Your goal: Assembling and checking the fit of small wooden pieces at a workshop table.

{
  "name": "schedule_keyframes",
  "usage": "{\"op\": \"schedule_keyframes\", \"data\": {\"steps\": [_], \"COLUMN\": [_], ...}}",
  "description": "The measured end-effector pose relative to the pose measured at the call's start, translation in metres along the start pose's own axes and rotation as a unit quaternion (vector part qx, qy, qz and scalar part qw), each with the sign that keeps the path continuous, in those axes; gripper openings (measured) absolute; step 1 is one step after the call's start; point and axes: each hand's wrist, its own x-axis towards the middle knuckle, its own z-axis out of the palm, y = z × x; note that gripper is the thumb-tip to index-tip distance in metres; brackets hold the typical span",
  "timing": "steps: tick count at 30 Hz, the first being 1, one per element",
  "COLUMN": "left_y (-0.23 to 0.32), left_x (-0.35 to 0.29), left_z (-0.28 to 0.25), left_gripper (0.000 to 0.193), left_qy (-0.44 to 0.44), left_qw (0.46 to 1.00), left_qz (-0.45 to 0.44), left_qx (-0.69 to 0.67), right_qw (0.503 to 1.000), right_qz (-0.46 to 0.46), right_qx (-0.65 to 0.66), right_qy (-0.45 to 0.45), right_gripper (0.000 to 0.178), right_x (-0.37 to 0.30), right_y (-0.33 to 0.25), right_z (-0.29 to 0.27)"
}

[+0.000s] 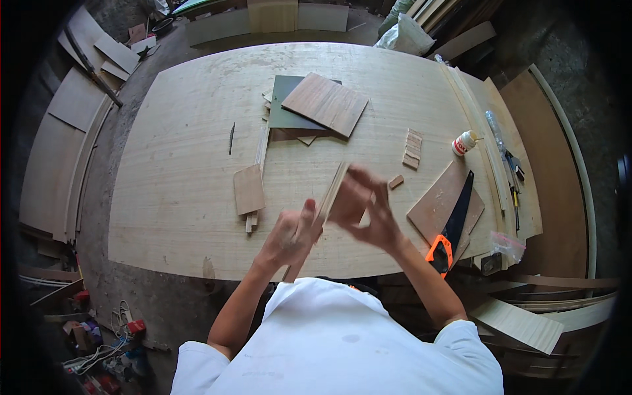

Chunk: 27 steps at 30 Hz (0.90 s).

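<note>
Near the table's front edge, my left hand (289,234) closes around a narrow wooden assembly (334,184) that stands on edge and slants away from me. A small brown wooden panel (345,203) shows beside its right side. My right hand (375,210), blurred by motion, curves around this panel, with fingers at its far end and the thumb nearer me. The exact finger contact is smeared. Left of my hands lies a small wooden board (249,189) on thin strips. To the right are a small wood block (395,182) and a short stack of wood pieces (413,148).
A handsaw (454,224) with an orange handle rests on a wooden board (431,203) at the right. Behind it stands a white glue bottle (464,143). Farther back, a wood-grain board (326,104) overlaps a dark green one (284,108). Tools (513,174) line the right edge.
</note>
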Motion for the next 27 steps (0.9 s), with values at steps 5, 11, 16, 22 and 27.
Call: {"op": "schedule_keyframes", "data": {"steps": [5, 11, 16, 22, 27], "left_y": [-0.018, -0.060, -0.094, -0.143, -0.188], "left_x": [0.019, 0.043, 0.059, 0.062, 0.031], "left_z": [0.002, 0.011, 0.033, 0.057, 0.037], "left_gripper": [0.056, 0.037, 0.035, 0.044, 0.048], "left_qy": [0.056, 0.101, 0.177, 0.316, 0.261], "left_qw": [0.995, 0.987, 0.968, 0.886, 0.919], "left_qz": [0.033, 0.065, -0.002, -0.085, -0.114], "left_qx": [-0.076, -0.111, -0.177, -0.328, -0.272], "right_qw": [0.964, 0.833, 0.804, 0.794, 0.778], "right_qz": [0.244, 0.476, 0.529, 0.554, 0.577], "right_qx": [0.078, 0.272, 0.246, 0.215, 0.222], "right_qy": [0.075, 0.074, 0.117, 0.128, 0.114], "right_gripper": [0.071, 0.068, 0.071, 0.074, 0.077], "right_x": [-0.016, -0.066, -0.098, -0.126, -0.130], "right_y": [0.029, -0.001, -0.015, -0.012, -0.015], "right_z": [0.008, 0.038, 0.040, 0.043, 0.044]}}
